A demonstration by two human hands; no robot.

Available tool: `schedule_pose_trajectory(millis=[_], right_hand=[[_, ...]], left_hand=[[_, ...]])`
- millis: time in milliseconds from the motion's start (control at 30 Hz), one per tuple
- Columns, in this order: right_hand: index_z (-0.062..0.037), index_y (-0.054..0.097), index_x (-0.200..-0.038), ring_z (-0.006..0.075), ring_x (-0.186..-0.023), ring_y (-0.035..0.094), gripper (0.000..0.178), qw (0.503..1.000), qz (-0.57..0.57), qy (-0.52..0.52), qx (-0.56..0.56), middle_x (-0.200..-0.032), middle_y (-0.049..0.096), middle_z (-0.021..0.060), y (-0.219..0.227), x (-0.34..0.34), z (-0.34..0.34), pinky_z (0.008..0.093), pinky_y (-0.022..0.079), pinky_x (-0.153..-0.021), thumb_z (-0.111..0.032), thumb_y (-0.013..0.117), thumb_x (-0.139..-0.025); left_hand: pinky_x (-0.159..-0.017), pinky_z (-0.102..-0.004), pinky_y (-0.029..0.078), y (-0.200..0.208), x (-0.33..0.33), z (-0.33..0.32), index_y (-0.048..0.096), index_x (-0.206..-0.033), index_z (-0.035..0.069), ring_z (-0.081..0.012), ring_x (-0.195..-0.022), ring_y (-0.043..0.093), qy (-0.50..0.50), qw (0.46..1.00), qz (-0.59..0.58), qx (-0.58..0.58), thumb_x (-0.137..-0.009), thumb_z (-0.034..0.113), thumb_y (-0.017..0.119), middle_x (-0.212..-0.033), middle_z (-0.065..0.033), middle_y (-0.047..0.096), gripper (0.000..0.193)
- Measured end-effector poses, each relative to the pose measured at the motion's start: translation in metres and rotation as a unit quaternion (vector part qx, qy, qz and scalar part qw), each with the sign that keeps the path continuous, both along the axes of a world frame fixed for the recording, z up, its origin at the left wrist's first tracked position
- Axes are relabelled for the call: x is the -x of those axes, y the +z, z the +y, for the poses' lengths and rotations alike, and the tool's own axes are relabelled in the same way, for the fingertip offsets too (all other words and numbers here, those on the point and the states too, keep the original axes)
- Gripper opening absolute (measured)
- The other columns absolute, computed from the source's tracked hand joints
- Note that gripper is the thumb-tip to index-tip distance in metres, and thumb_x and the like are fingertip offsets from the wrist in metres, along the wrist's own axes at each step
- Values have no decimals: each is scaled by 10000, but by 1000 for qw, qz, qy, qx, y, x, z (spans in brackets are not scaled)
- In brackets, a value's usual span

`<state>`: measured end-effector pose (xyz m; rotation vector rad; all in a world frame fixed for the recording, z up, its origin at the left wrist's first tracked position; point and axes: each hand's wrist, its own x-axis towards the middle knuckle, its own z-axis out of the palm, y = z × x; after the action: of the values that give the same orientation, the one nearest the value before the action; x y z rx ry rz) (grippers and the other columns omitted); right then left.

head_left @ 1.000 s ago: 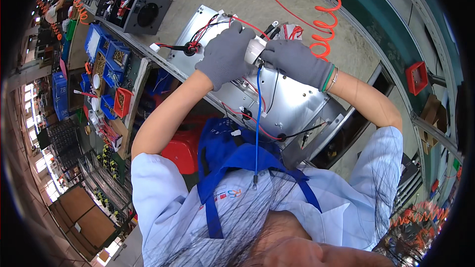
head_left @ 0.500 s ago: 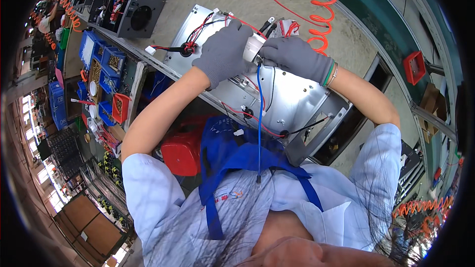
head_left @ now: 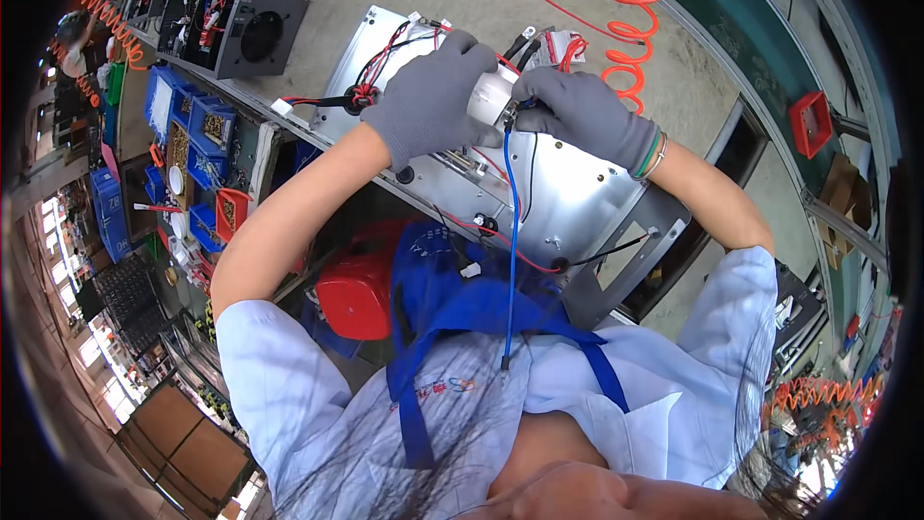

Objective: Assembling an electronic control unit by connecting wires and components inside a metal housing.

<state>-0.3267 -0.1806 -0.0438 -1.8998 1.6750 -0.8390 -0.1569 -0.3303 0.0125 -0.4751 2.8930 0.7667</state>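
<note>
Both my hands wear grey knit gloves. My left hand [head_left: 428,101] is closed around a white cylinder [head_left: 491,96], fingers over its far side and thumb on the near side. At the cylinder's right end, the fingers of my right hand [head_left: 582,116] pinch beside small metal fittings; what lies between them is too small to make out. A blue cable [head_left: 510,221] runs from that end down toward my chest, finishing in a dark tip. Beneath lies a silvery sheet-metal chassis [head_left: 577,183] with red and black wires [head_left: 364,91] on its left part.
Behind my hands are a ring-terminal cable [head_left: 526,35], a red wire [head_left: 558,5] and a coiled orange air hose [head_left: 628,29]. An open dark-cased unit [head_left: 265,14] stands at the far left. Blue bins [head_left: 207,125] hold small parts; a red stool [head_left: 356,294] is below.
The white cylinder shows more and tilts with its right end toward me. My right hand has shifted slightly right and down, its thumb now visible. The blue cable still hangs from the end.
</note>
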Motion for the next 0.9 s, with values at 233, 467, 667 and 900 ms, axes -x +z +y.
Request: schedule_pose_trajectory(millis=[233, 467, 667, 900], right_hand=[[-120, 523, -1089, 234, -672, 652, 361, 1000, 2, -10, 17, -871, 651, 68, 4, -4, 1, 349, 518, -554, -240, 724, -813], [-124, 508, -1147, 271, -772, 675, 430, 999, 22, -25, 10, -929, 664, 73, 2, -4, 6, 365, 534, -593, -261, 727, -804], [-131, 497, -1162, 254, -789, 649, 463, 997, -29, -61, 47, -1060, 609, 69, -2, -3, 6, 361, 515, -615, -273, 737, -793], [-98, 552, -975, 242, -782, 600, 329, 999, -32, -27, 13, -931, 554, 53, -2, 4, 3, 364, 489, -657, -247, 760, -767]], left_hand=[[-808, -410, 526, 7, 3, -5, 562, -1080, 103, -308, -960, 621, -4, 999, -39, -35, -594, 320, 863, -1119, -94, 535, 612], [-839, -400, 520, 6, 6, -10, 566, -1074, 101, -298, -989, 611, -10, 998, -38, -55, -616, 308, 851, -1107, -82, 536, 577], [-835, -394, 518, 1, 4, -11, 576, -1070, 103, -285, -995, 607, -19, 998, -8, -55, -602, 321, 858, -1105, -78, 536, 589], [-823, -394, 519, 5, 8, -10, 560, -1166, 133, -281, -1000, 611, -51, 997, -37, -38, -631, 348, 840, -1100, -71, 547, 641]])
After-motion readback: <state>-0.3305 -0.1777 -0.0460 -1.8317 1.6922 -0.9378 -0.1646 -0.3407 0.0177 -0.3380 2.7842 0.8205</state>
